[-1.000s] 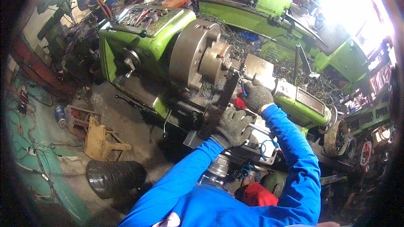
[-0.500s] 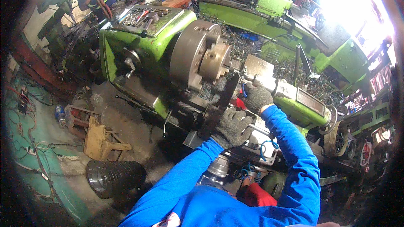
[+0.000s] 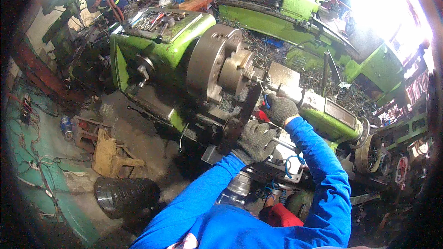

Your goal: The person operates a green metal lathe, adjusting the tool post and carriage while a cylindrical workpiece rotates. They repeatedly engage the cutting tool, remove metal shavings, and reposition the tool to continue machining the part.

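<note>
A grey glove covers my left hand, which is closed around the end of a silver metal lever on the lathe carriage. My right hand, also gloved, is closed on a blue-handled tool. Its thin metal tip points toward a metal workpiece, round and brownish, gripped in the jaws of the large lathe chuck. Something red shows between my two hands. The palms and part of the tool's handle are hidden.
The green tailstock lies right of my hands. Hand tools lie on the green headstock. Metal shavings are heaped behind the lathe. On the floor at left are a wooden stool and a black ribbed cylinder.
The workpiece and chuck face look turned to a different angle. Both hands keep nearly the same place and hold.
</note>
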### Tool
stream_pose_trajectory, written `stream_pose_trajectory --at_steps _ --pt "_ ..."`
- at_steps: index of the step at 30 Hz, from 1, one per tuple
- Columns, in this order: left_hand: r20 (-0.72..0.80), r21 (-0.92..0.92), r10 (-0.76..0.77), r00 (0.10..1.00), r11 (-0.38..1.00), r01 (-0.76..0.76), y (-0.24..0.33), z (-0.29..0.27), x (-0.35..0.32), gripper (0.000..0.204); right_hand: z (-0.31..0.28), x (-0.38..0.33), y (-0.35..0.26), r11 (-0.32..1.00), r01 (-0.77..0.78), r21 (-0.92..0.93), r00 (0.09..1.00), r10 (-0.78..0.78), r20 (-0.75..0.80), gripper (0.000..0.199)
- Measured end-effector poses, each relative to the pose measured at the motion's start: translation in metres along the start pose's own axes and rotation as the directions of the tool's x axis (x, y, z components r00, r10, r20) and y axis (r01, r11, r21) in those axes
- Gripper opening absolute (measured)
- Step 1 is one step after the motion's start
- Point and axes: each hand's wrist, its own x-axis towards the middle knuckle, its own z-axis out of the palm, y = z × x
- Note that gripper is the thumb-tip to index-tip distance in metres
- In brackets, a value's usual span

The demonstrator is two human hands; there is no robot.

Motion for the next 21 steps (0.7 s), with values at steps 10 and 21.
stream_pose_trajectory --at_steps 10,21 --pt "-0.001 0.0 0.015 1.0 1.0 -0.015 0.002 -0.005 0.004 0.038 -0.002 0.002 -0.001 1.0 -0.019 0.004 0.999 0.019 0.031 0.044" --pt "-0.005 -0.023 0.012 1.0 1.0 -0.012 0.002 -0.005 0.004 0.039 0.005 0.004 0.003 1.0 -0.016 0.008 1.0 0.016 0.01 0.045"
